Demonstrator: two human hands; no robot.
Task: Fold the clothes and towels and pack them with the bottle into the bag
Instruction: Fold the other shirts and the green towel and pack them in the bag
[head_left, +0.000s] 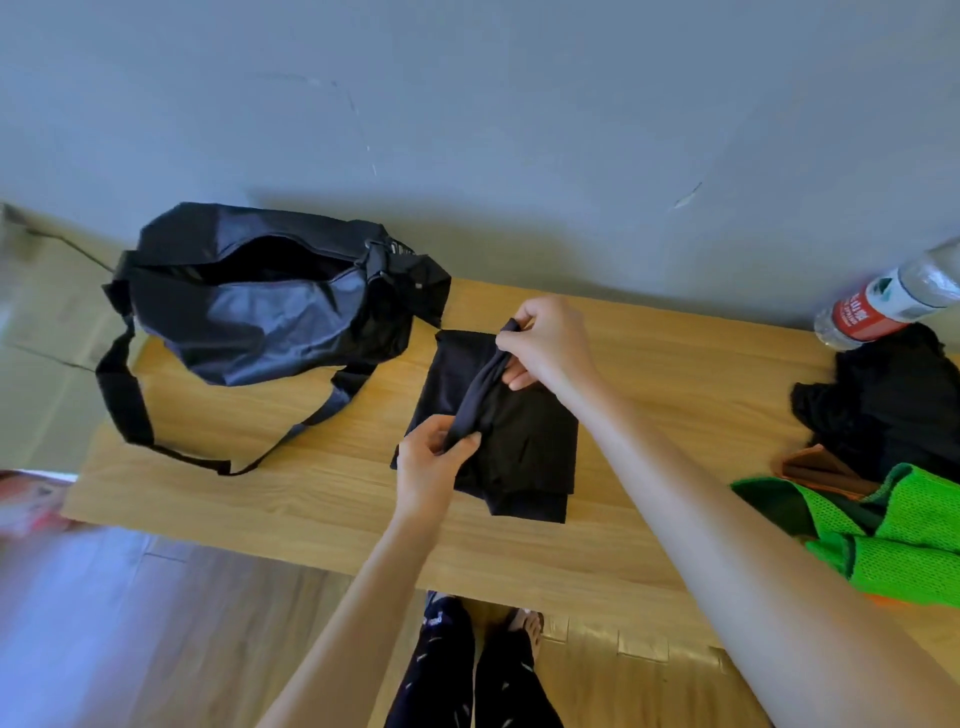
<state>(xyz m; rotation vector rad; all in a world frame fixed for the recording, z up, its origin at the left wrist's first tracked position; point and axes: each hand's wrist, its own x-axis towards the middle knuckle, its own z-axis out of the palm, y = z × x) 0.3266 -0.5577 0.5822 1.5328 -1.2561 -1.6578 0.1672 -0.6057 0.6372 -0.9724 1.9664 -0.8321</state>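
at the far left of the counter (311, 499) your black bag (270, 312) lies on its side with its zip mouth gaping open toward the wall, its long strap (124, 405) looping off the counter's left edge and back along the wood. just right of the bag, near the middle, lies the folded black garment (519, 441), a flat rectangle with layered edges showing at its near end. your left hand (431, 467) sits at the garment's near left corner, fingers and thumb curled round the lower end of a raised, bunched strip of its cloth. your right hand (545, 338) is at the garment's far edge, pinching the upper end of that same strip between thumb and curled fingers, so the strip runs taut between your two hands above the folded layers. bare wood lies between the garment and the near edge, and a wider bare stretch lies to its right. further right a crumpled black cloth (878, 400) lies in a heap, with a brown folded piece (815, 465) at its near side and a bright green mesh garment (893, 535) spilling over the counter's right end. the clear bottle (883, 301) with a red label lies on its side against the grey wall (467, 104), touching the black heap. below the counter's near edge you see wood-plank floor (208, 623) and your feet.
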